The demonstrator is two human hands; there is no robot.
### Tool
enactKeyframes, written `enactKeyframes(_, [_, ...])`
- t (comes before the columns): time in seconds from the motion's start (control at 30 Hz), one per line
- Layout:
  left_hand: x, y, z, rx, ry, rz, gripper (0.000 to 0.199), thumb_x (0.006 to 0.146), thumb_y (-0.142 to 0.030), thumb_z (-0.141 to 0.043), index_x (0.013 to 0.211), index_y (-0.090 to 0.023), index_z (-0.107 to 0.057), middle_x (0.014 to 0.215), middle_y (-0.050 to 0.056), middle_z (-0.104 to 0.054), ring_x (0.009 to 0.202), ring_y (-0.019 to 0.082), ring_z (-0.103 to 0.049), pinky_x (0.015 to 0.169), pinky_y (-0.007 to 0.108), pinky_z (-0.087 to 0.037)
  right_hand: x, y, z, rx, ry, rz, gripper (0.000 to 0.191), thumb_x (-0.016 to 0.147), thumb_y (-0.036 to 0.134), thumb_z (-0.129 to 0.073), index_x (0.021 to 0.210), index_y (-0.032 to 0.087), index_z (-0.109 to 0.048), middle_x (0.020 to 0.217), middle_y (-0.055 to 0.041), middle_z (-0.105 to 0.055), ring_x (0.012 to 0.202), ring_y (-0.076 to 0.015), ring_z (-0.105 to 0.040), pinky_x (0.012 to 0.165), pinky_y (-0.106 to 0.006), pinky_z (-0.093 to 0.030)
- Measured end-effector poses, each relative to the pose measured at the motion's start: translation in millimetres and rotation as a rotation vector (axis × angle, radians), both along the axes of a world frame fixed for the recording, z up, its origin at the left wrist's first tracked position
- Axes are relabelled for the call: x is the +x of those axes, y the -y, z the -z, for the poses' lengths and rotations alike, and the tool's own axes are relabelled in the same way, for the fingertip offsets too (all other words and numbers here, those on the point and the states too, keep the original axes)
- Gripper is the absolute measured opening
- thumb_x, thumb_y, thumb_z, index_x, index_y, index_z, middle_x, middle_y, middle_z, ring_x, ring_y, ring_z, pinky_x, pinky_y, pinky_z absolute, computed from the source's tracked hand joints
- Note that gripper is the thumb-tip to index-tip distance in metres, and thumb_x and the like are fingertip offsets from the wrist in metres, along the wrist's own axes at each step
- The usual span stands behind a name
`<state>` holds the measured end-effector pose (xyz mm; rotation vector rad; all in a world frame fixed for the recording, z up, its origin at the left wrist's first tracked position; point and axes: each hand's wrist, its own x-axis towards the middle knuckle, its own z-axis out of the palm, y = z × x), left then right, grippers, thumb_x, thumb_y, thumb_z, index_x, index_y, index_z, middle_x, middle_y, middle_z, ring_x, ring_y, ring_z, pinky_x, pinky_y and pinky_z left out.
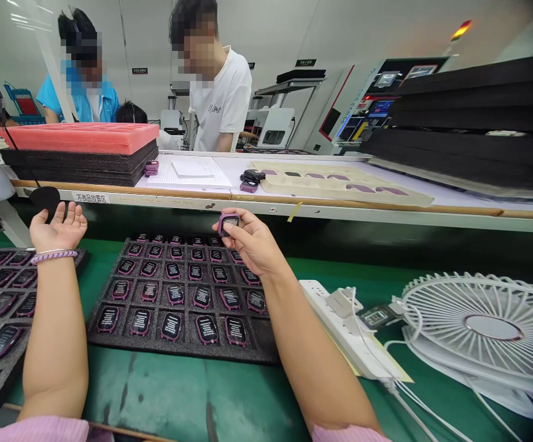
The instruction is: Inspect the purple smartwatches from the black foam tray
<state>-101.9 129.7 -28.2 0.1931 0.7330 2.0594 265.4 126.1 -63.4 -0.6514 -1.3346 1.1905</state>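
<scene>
Between the thumb and fingers of my right hand [248, 239] is a purple-framed smartwatch case [228, 223] with a dark screen, held up over the far right of a black foam tray [156, 341]. Rows of similar watch cases with white text on their screens sit in that tray, and its front right pocket holds none. My left hand [59, 228] is raised, palm up with fingers spread, just below a black round disc [45, 199]. It holds nothing. A second foam tray [6, 362] of watch cases lies at the left, partly behind my left forearm.
A white power strip [340, 334] with cables and a white fan [492, 325] stand at the right on the green table. Along the shelf are red foam [82, 136], papers [193, 172], a pale tray [340, 184] and stacked black foam [473, 123]. Two people stand beyond.
</scene>
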Motion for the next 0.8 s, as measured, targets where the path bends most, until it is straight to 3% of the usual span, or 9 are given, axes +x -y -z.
enactKeyframes(0.17, [1, 1, -1.0, -0.001, 0.011, -0.001, 0.035, 0.093, -0.040, -0.037, 0.110, -0.015, -0.054, 0.113, 0.010, -0.062, 0.104, 0.016, -0.063, 0.071, 0.026, -0.051, 0, 3, -2.2, -0.003, 0.028, -0.043, 0.048, 0.070, 0.031, -0.078, 0.112, 0.019, -0.059, 0.093, -0.0064, -0.067, 0.063, -0.0132, -0.053, 0.058, -0.028, -0.045])
enactKeyframes(0.43, [0, 0, -0.5, 0.003, 0.010, 0.004, 0.035, 0.092, -0.039, -0.035, 0.110, -0.016, -0.056, 0.119, 0.010, -0.060, 0.100, 0.016, -0.064, 0.069, 0.024, -0.051, 0, 2, -2.7, -0.003, 0.019, -0.056, 0.051, 0.073, 0.038, -0.081, 0.114, 0.018, -0.059, 0.093, -0.0075, -0.070, 0.059, -0.0125, -0.054, 0.056, -0.028, -0.046])
enactKeyframes(0.63, [-1, 0, -0.3, 0.004, 0.012, 0.003, 0.035, 0.093, -0.041, -0.036, 0.110, -0.016, -0.055, 0.111, 0.010, -0.062, 0.100, 0.016, -0.063, 0.069, 0.025, -0.050, 2, 4, -3.5, -0.010, 0.031, -0.066, 0.050, 0.070, 0.026, -0.077, 0.116, 0.020, -0.059, 0.101, -0.0075, -0.070, 0.063, -0.0134, -0.057, 0.061, -0.030, -0.049])
enactKeyframes(0.8, [-2, -1, 1.6, -0.018, -0.004, 0.003, 0.033, 0.092, -0.041, -0.036, 0.106, -0.018, -0.055, 0.107, 0.010, -0.063, 0.100, 0.018, -0.063, 0.068, 0.026, -0.050, 1, 16, -11.3, 0.007, 0.051, -0.178, 0.063, 0.076, 0.028, -0.079, 0.134, 0.024, -0.055, 0.117, -0.0097, -0.066, 0.077, -0.0190, -0.066, 0.070, -0.035, -0.055])
